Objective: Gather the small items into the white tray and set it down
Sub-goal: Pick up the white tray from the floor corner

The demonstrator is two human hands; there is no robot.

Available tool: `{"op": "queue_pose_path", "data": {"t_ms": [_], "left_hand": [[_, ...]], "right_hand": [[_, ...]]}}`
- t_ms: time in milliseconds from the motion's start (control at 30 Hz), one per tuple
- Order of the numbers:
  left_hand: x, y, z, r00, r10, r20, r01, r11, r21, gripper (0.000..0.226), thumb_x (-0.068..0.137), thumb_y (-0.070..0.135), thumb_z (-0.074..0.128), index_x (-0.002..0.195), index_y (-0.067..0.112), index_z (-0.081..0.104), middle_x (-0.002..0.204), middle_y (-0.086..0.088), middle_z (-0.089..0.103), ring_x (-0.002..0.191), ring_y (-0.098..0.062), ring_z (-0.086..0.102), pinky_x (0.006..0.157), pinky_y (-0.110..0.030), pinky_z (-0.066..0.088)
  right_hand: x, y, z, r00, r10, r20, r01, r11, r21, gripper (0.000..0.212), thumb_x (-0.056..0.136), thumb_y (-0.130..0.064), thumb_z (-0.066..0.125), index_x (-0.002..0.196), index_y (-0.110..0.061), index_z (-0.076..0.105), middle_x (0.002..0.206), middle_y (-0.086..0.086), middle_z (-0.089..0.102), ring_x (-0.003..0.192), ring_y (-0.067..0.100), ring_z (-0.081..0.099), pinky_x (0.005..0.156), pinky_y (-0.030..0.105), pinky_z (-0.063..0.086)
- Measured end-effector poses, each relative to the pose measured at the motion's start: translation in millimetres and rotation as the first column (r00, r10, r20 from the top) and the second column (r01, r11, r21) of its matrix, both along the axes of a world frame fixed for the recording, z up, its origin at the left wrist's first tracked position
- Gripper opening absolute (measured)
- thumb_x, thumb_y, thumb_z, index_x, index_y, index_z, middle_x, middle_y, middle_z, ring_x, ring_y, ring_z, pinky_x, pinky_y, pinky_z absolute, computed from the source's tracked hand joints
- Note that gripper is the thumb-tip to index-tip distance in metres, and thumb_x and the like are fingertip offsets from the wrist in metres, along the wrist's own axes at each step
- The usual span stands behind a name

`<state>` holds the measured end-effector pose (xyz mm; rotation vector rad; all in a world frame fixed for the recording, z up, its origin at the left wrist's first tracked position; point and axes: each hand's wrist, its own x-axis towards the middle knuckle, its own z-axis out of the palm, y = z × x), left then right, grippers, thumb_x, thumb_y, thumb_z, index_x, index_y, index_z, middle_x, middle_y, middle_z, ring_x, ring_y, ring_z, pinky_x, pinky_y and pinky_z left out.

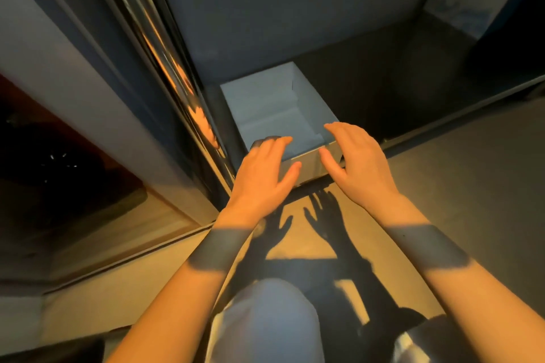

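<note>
A white rectangular tray (267, 103) sits on the dark floor of a recessed cabinet, in its left front corner, its near end at the threshold. I can see no small items inside it. My left hand (265, 171) lies over the tray's near left corner, fingers straight, thumb along the front wall. At the near right corner is my right hand (358, 160), fingers extended above the rim and thumb against the front wall. Neither hand curls around the tray.
A shiny metal sliding-door rail (165, 68) runs diagonally along the tray's left. The cabinet's dark floor (383, 76) extends right of the tray. My knees (271, 321) are on the sunlit floor (309, 242) in front, where my arms cast shadows.
</note>
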<state>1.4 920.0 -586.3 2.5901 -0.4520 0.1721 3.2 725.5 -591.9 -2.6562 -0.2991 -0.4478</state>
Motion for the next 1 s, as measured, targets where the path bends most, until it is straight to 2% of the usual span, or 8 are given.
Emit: {"op": "queue_pose_path", "data": {"t_ms": [233, 400, 600, 667, 733, 833, 933, 1000], "left_hand": [[20, -5, -15, 0.980, 0.182, 0.078, -0.182, 0.983, 0.002, 0.047, 0.094, 0.039, 0.047, 0.134, 0.015, 0.048, 0.134, -0.005, 0.051, 0.126, -0.023, 0.040, 0.099, -0.035, 0.038], [28, -12, -36, 0.965, 0.260, 0.043, -0.261, 0.965, 0.017, 0.048, 0.095, 0.036, 0.045, 0.137, 0.013, 0.044, 0.142, -0.010, 0.041, 0.133, -0.026, 0.031, 0.107, -0.040, 0.035], [33, -16, -53, 0.938, 0.347, -0.016, -0.344, 0.935, 0.081, 0.052, 0.096, 0.038, 0.042, 0.142, 0.016, 0.035, 0.153, -0.016, 0.021, 0.142, -0.033, 0.016, 0.113, -0.048, 0.028], [36, -15, -63, 0.915, 0.391, -0.102, -0.383, 0.920, 0.089, 0.055, 0.096, 0.039, 0.040, 0.145, 0.019, 0.027, 0.154, -0.018, 0.012, 0.142, -0.037, 0.011, 0.108, -0.050, 0.034], [38, -13, -69, 0.889, 0.411, -0.201, -0.403, 0.912, 0.077, 0.056, 0.095, 0.041, 0.037, 0.145, 0.022, 0.021, 0.153, -0.022, 0.010, 0.135, -0.043, 0.027, 0.097, -0.048, 0.046], [40, -11, -75, 0.894, 0.351, -0.278, -0.352, 0.935, 0.046, 0.054, 0.095, 0.040, 0.037, 0.144, 0.022, 0.023, 0.146, -0.032, 0.022, 0.096, -0.035, 0.061, 0.074, -0.034, 0.054], [40, -7, -73, 0.912, 0.325, -0.251, -0.338, 0.941, -0.007, 0.050, 0.094, 0.039, 0.042, 0.139, 0.021, 0.032, 0.122, -0.024, 0.054, 0.084, -0.030, 0.063, 0.063, -0.027, 0.045], [35, -5, -68, 0.920, 0.308, -0.241, -0.322, 0.947, -0.021, 0.049, 0.094, 0.037, 0.047, 0.137, 0.017, 0.040, 0.096, -0.013, 0.062, 0.078, -0.027, 0.063, 0.062, -0.027, 0.043]], "right_hand": [[40, -1, -8, 1.000, -0.006, -0.030, 0.003, 0.994, -0.108, 0.047, 0.094, -0.043, 0.041, 0.114, -0.004, 0.059, 0.100, 0.012, 0.062, 0.095, 0.028, 0.056, 0.079, 0.041, 0.047], [54, -4, -22, 0.994, -0.046, -0.096, 0.040, 0.997, -0.062, 0.051, 0.094, -0.040, 0.047, 0.135, -0.009, 0.051, 0.127, 0.016, 0.057, 0.116, 0.030, 0.051, 0.094, 0.040, 0.046], [66, -8, -40, 0.968, -0.078, -0.237, 0.067, 0.996, -0.056, 0.055, 0.090, -0.047, 0.051, 0.140, -0.026, 0.043, 0.149, 0.015, 0.032, 0.130, 0.035, 0.039, 0.095, 0.042, 0.047], [68, -8, -47, 0.945, -0.082, -0.316, 0.078, 0.997, -0.024, 0.055, 0.089, -0.049, 0.052, 0.140, -0.031, 0.042, 0.152, 0.016, 0.025, 0.129, 0.038, 0.040, 0.095, 0.043, 0.049], [68, -8, -52, 0.923, -0.068, -0.378, 0.087, 0.996, 0.032, 0.056, 0.088, -0.049, 0.052, 0.140, -0.033, 0.040, 0.151, 0.018, 0.025, 0.121, 0.038, 0.048, 0.093, 0.042, 0.051], [68, -9, -54, 0.920, -0.075, -0.384, 0.124, 0.987, 0.104, 0.060, 0.086, -0.051, 0.054, 0.140, -0.028, 0.042, 0.144, 0.016, 0.035, 0.117, 0.034, 0.050, 0.095, 0.042, 0.050], [63, -10, -53, 0.912, -0.117, -0.394, 0.184, 0.973, 0.136, 0.063, 0.086, -0.050, 0.057, 0.139, -0.019, 0.046, 0.140, 0.014, 0.038, 0.120, 0.030, 0.048, 0.097, 0.037, 0.046], [55, -11, -53, 0.907, -0.147, -0.394, 0.214, 0.968, 0.132, 0.064, 0.087, -0.051, 0.057, 0.138, -0.015, 0.047, 0.135, 0.012, 0.039, 0.118, 0.028, 0.048, 0.094, 0.034, 0.045]]}}
